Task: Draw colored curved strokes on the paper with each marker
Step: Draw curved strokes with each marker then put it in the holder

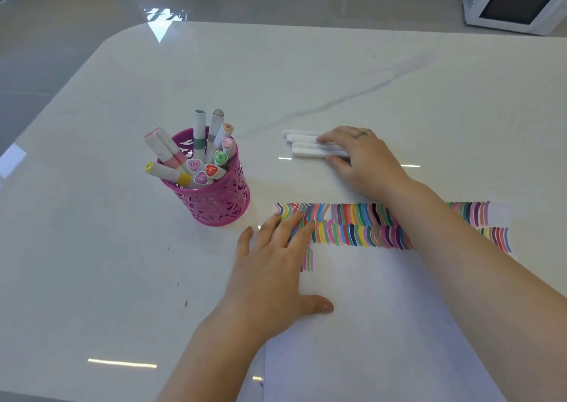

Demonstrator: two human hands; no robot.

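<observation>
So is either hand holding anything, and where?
The left hand lies flat on the paper, holding nothing. The right hand touches the white markers at one end; a real grip cannot be told.
</observation>
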